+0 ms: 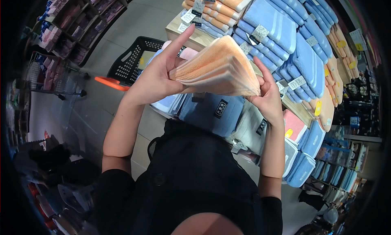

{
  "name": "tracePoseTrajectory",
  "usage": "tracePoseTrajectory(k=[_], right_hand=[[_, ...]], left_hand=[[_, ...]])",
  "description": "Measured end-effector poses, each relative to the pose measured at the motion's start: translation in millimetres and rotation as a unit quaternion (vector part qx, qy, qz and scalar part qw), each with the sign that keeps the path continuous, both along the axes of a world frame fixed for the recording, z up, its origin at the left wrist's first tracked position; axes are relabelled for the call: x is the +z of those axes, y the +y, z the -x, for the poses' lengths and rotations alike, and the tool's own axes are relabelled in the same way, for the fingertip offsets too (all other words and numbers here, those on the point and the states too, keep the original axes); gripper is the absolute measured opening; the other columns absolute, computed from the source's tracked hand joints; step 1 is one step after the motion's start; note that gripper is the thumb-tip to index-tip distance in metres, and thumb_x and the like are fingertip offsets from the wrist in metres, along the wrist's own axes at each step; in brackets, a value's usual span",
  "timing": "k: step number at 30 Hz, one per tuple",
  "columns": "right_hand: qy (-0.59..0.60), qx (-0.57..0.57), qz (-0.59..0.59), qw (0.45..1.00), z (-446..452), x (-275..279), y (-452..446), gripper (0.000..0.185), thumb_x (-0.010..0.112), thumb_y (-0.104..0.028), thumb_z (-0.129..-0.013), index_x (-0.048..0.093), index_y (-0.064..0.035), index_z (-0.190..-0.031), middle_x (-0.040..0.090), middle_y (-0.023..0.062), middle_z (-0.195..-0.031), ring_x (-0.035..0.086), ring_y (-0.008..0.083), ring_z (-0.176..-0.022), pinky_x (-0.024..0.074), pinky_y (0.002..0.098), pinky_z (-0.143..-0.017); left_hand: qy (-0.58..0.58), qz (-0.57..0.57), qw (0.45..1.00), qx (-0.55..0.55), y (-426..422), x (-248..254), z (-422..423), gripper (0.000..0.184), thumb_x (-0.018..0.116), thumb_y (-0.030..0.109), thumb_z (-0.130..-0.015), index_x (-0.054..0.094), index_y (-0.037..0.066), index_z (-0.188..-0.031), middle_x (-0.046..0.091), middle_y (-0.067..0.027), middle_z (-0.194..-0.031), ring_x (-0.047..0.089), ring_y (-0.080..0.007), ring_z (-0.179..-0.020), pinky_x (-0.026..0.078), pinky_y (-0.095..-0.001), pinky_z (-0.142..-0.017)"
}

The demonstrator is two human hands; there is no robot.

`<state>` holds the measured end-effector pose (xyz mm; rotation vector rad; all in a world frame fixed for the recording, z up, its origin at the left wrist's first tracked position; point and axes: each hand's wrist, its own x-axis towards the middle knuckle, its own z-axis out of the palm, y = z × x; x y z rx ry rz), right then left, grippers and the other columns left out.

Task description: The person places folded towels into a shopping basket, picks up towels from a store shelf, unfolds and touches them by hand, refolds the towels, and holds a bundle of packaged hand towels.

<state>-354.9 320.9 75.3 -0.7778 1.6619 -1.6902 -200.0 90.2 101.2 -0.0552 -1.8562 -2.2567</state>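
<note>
Towel [220,68], peach and folded into several layers, is up in the air in front of the person, its layered edges fanned toward the body. The left hand [157,76] grips its left end, thumb pressed along the near edge and index finger stretched straight out past the cloth; its other fingers are mostly hidden. The right hand [266,92] pinches the right corner with the thumb below, index finger raised and the rest curled in. Both forearms reach forward from short black sleeves [116,186], angling slightly inward. Below the held cloth are a blue towel with a black label [216,114] and a pale towel [249,121]. Farther out lie peach stacks [222,8] and blue stacks [271,25], with a black basket [122,66] to the left.
</note>
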Motion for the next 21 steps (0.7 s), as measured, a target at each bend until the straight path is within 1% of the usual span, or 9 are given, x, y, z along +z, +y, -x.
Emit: tracePoseTrajectory(k=[1,3,4,6,9,13,16,19,21], right_hand=[[0.171,-0.027,0.021,0.985,0,0,-9,0.056,0.066,0.005,-0.066,0.054,-0.0061,-0.119,0.063,0.0058,-0.099,0.057,0.017,-0.092,0.042,0.0298,-0.085],[0.491,-0.082,0.06,0.865,3,0,-35,0.044,0.065,0.005,-0.065,0.063,-0.0089,-0.107,0.063,0.0056,-0.095,0.058,0.021,-0.09,0.0419,0.0323,-0.084],[0.526,-0.099,0.078,0.841,-2,4,-48,0.031,0.061,0.004,-0.064,0.067,-0.0123,-0.088,0.061,0.0053,-0.093,0.057,0.0254,-0.09,0.0398,0.0398,-0.086],[0.616,-0.132,0.119,0.767,-3,-10,-74,0.032,0.059,0.002,-0.064,0.066,-0.0143,-0.09,0.06,0.0035,-0.092,0.056,0.0242,-0.09,0.0373,0.046,-0.086],[0.624,-0.116,0.126,0.763,-8,-58,-113,0.028,0.056,-0.005,-0.07,0.063,-0.0177,-0.093,0.055,0.0024,-0.099,0.052,0.0214,-0.099,0.0364,0.0484,-0.088],[0.663,-0.014,0.073,0.745,-10,-140,-140,0.025,0.056,-0.008,-0.072,0.062,-0.0182,-0.094,0.056,0.002,-0.101,0.052,0.0206,-0.1,0.0367,0.0472,-0.091],[0.65,0.017,0.044,0.758,-15,-145,-139,0.033,0.056,-0.003,-0.071,0.062,-0.0194,-0.099,0.057,0.0021,-0.104,0.052,0.0221,-0.103,0.0361,0.0494,-0.093],[0.622,0.045,-0.015,0.782,-22,-141,-130,0.04,0.055,0.002,-0.071,0.061,-0.0191,-0.105,0.056,0.004,-0.112,0.049,0.0246,-0.111,0.0337,0.0524,-0.095],[0.61,0.051,-0.052,0.789,-23,-134,-123,0.044,0.055,0.003,-0.07,0.06,-0.0182,-0.108,0.053,0.0054,-0.119,0.045,0.0262,-0.117,0.0314,0.0541,-0.096]], left_hand=[[0.022,0.064,0.997,0.028,1,14,-9,0.065,0.058,-0.009,-0.068,0.044,0.009,-0.129,0.063,-0.0103,-0.103,0.061,-0.0184,-0.095,0.044,-0.0283,-0.086],[0.032,0.303,0.941,0.147,1,29,-22,0.061,0.057,-0.01,-0.068,0.05,0.011,-0.125,0.065,-0.0094,-0.103,0.062,-0.0216,-0.097,0.043,-0.0321,-0.088],[0.079,0.439,0.88,0.165,-6,31,-28,0.054,0.058,-0.007,-0.069,0.054,0.01,-0.12,0.066,-0.0087,-0.101,0.061,-0.0225,-0.1,0.041,-0.0341,-0.09],[0.169,0.676,0.692,0.188,-24,33,-42,0.041,0.06,-0.002,-0.071,0.06,0.007,-0.111,0.068,-0.0074,-0.096,0.06,-0.0242,-0.105,0.037,-0.0381,-0.095],[0.144,0.722,0.625,0.26,-27,-8,-60,0.029,0.053,-0.004,-0.073,0.066,0.009,-0.095,0.064,-0.004,-0.106,0.06,-0.0241,-0.104,0.039,-0.0407,-0.092],[0.05,0.685,0.679,0.261,-48,-135,-88,0.032,0.053,-0.005,-0.072,0.064,0.01,-0.097,0.062,-0.0048,-0.111,0.054,-0.0249,-0.112,0.036,-0.0428,-0.096],[0.013,0.68,0.678,0.28,-36,-149,-98,0.036,0.053,-0.007,-0.069,0.063,0.01,-0.1,0.062,-0.0053,-0.111,0.055,-0.0258,-0.111,0.037,-0.0444,-0.096],[0.008,0.646,0.718,0.261,-33,-141,-95,0.04,0.054,-0.007,-0.066,0.062,0.008,-0.103,0.061,-0.007,-0.111,0.055,-0.0269,-0.111,0.039,-0.0411,-0.094],[-0.066,0.56,0.791,0.236,-42,-141,-95,0.04,0.054,-0.005,-0.067,0.062,0.007,-0.105,0.06,-0.0099,-0.113,0.054,-0.0277,-0.111,0.041,-0.0381,-0.093]])
